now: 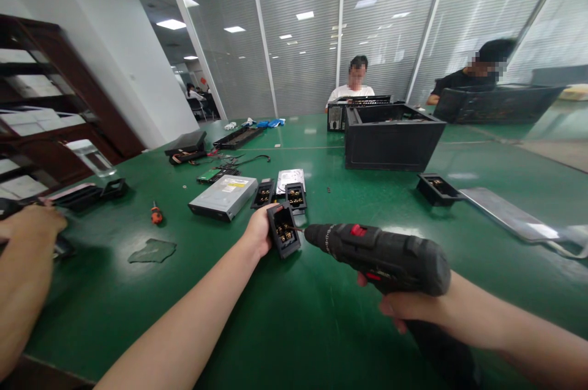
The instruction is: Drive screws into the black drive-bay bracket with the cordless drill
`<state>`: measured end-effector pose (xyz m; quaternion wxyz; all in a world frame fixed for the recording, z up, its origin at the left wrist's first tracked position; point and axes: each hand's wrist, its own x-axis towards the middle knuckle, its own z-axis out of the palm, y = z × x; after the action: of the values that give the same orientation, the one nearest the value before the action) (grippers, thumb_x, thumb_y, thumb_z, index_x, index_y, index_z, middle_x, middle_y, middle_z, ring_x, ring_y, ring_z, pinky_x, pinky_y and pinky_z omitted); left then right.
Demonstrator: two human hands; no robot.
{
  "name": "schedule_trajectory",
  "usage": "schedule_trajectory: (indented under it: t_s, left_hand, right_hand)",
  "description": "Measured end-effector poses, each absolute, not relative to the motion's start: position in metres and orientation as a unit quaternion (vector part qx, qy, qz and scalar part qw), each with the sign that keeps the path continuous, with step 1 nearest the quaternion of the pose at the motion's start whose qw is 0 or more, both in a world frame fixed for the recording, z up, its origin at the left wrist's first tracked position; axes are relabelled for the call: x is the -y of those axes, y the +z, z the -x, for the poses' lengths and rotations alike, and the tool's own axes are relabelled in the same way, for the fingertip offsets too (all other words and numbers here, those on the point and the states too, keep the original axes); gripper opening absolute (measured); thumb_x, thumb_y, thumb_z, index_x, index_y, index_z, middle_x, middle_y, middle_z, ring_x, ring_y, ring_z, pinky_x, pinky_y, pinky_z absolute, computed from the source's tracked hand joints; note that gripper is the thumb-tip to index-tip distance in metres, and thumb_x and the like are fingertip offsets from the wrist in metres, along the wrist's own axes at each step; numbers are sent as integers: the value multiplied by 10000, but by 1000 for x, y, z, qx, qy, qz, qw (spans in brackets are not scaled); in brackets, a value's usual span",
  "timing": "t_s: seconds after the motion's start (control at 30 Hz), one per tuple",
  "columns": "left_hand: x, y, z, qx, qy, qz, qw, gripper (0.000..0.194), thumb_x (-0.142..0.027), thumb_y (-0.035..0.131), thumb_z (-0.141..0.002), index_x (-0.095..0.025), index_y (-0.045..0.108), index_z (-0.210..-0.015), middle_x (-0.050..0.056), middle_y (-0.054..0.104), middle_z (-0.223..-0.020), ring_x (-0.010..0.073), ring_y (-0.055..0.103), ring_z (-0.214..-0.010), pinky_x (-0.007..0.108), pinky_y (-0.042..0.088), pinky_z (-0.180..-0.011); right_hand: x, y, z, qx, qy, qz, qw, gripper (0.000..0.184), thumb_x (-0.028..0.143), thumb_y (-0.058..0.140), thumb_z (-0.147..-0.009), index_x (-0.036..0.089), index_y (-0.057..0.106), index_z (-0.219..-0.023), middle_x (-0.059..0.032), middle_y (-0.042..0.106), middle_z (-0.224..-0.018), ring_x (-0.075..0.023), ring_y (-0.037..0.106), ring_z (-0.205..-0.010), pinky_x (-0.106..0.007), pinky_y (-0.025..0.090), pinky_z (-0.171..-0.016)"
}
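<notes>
My left hand [261,232] is closed on a small black plastic box [285,247], tilted with its open side towards my right. Brass-coloured pieces show inside it. A black cordless drill [376,255] with red switches is gripped in my right hand [408,310]. Its thin bit points left into the box; I cannot tell whether the tip touches anything inside. Just behind my left hand lie two similar black boxes, the left one [263,194] and the right one [296,195], beside a hard drive [285,178]. A silver optical drive [225,194] lies to their left.
On the green table [321,316] are an orange screwdriver [157,213], a glass-like shard [152,251], another black box [435,189], a flat silver device [509,212] and a black computer case [390,139]. A co-worker's hand [39,221] is at far left; two people sit opposite.
</notes>
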<state>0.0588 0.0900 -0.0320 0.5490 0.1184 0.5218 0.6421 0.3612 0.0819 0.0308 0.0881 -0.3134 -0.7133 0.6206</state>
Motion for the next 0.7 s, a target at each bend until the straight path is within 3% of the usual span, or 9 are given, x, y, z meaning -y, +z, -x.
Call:
schedule_trajectory:
  t_s: [0.17, 0.7]
  left_hand:
    - [-91, -33, -58, -527, 647, -113, 539, 141, -291, 577, -666, -160, 606, -709, 66, 644, -593, 240, 621, -514, 399, 510, -531]
    - [-93, -33, -58, -505, 652, -117, 553, 165, -277, 572, -642, -153, 625, -736, 79, 664, -633, 249, 637, -563, 414, 519, -560]
  right_hand:
    - [-83, 23, -365, 742, 593, 306, 64, 223, 171, 607, -745, 176, 574, -966, 41, 580, -660, -132, 562, -556, -272, 478, -546]
    - [-86, 18, -364, 755, 573, 309, 69, 185, 229, 589, -809, 163, 563, -980, 25, 579, -652, -151, 575, -569, -303, 506, -578]
